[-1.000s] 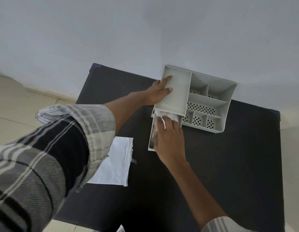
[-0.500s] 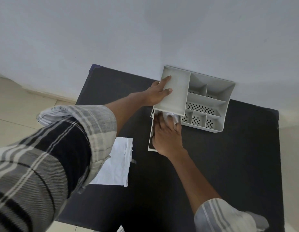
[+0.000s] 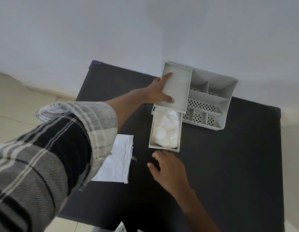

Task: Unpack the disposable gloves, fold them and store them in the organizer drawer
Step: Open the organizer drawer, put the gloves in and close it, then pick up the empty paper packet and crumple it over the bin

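Note:
A grey plastic organizer (image 3: 210, 97) with several perforated compartments stands at the far side of the black table (image 3: 229, 164), against the wall. Its drawer (image 3: 179, 129) is pulled out toward me and holds a pile of translucent white folded gloves (image 3: 165, 129). My left hand (image 3: 158, 92) presses flat on the organizer's left edge, thumb on top of the flat left compartment. My right hand (image 3: 168, 169) hovers just in front of the drawer, fingers spread, holding nothing.
A flat white empty packet (image 3: 116, 161) lies on the table left of the drawer, partly under my plaid sleeve (image 3: 49, 148). Beige floor tiles (image 3: 16, 101) show on the left. The white wall rises directly behind the organizer.
My right hand has come out of the drawer and drawn back toward me, leaving the gloves uncovered inside. My left hand has stayed on the organizer.

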